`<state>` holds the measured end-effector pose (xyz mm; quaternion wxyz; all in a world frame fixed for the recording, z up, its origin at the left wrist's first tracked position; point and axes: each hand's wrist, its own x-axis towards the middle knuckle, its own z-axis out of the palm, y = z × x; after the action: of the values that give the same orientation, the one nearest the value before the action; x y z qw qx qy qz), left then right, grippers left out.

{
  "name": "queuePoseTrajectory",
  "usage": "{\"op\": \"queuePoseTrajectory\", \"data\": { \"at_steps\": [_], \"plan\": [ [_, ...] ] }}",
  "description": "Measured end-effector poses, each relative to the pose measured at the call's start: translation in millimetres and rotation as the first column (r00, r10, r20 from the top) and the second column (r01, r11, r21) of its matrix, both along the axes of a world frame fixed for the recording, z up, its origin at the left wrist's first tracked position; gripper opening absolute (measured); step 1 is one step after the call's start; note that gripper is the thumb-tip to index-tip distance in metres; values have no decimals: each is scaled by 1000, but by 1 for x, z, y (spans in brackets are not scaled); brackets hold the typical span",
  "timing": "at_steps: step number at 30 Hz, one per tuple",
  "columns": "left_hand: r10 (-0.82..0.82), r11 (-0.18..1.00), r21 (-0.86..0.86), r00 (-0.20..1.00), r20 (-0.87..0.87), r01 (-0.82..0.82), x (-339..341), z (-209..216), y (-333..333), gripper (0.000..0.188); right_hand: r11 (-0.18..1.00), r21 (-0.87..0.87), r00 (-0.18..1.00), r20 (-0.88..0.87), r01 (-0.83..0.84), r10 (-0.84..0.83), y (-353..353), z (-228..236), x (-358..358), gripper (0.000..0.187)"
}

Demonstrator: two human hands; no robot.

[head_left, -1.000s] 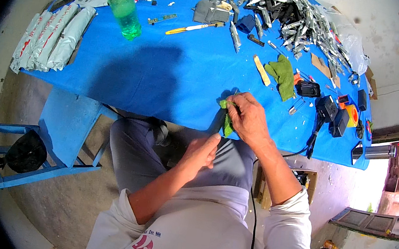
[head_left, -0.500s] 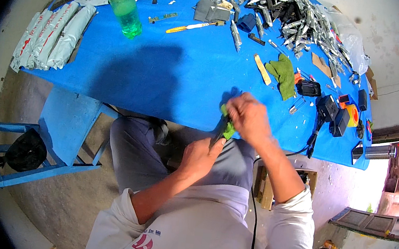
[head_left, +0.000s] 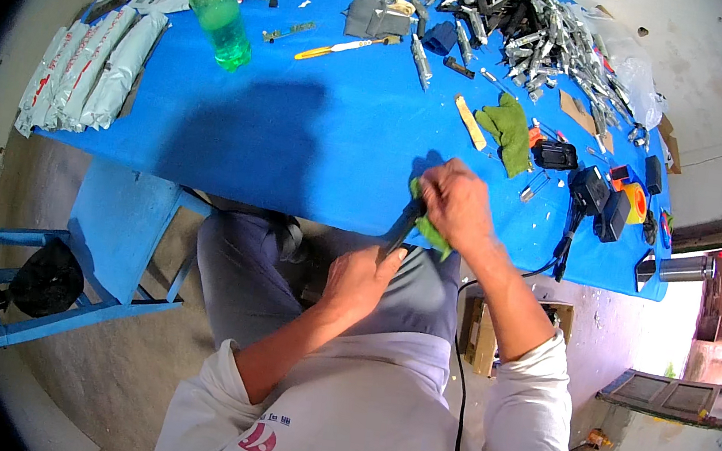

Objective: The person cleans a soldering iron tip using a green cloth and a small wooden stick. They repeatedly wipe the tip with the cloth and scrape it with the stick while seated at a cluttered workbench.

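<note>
So the person's sitting at the near edge of a blue surface (head_left: 299, 147), and both hands are busy with one thing: a slim dark tool (head_left: 402, 228), sort of a blade or bar shape, held right at the surface's edge over their lap. The left hand (head_left: 361, 281) is curled around the lower end of it, thumb up along the side, so that's a proper grip. The right hand (head_left: 455, 202) is closed over a bright green cloth (head_left: 429, 226) that's bunched around the upper part of the tool, fingers folded down on it. Can't really tell what the tool is exactly, it's mostly hidden by the cloth and fingers. Further back on the surface there's a second green cloth (head_left: 507, 131) lying loose, just beside a yellowish flat stick (head_left: 471, 122). On the far left there's a green plastic bottle (head_left: 218, 6) standing upright with a yellow cap, and near it a row of grey foil packs (head_left: 89, 70) along the left edge. The far side has a big heap of metal parts (head_left: 526, 26), and off to the right a bunch of black chargers and boxes (head_left: 600, 199) with a cable hanging off the edge. A blue chair (head_left: 110, 241) sits to the left below the surface, with a black bag (head_left: 45, 279) on its lower part.
</note>
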<state>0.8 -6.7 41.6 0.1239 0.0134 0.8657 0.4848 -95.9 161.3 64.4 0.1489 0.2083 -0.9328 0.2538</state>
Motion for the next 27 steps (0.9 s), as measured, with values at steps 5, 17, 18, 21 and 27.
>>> {"op": "queuePoseTrajectory", "data": {
  "at_steps": [5, 17, 18, 21, 27],
  "plan": [
    [-13, 1000, -5, 1000, -15, 13, 11, -7, -2, 51, 991, -100, 993, 87, 88, -80, 8, 1, 4, 9],
    [-330, 480, 797, 767, 550, -366, 1, -30, -8, 55, 739, -626, 924, 382, 247, 14, 12, -19, 25, 22],
    [-352, 437, 807, 750, 560, -397, 0, -30, -8, 55, 730, -634, 919, 394, 256, 19, 8, -20, 24, 23],
    [-380, 340, 812, 721, 579, -474, -1, -31, -9, 56, 815, -525, 938, 341, 246, -64, 6, -19, 21, 21],
    [-293, 359, 779, 730, 617, -515, -7, -22, -9, 57, 919, -384, 995, 13, 92, -94, -5, -23, 19, 10]
  ]
}}
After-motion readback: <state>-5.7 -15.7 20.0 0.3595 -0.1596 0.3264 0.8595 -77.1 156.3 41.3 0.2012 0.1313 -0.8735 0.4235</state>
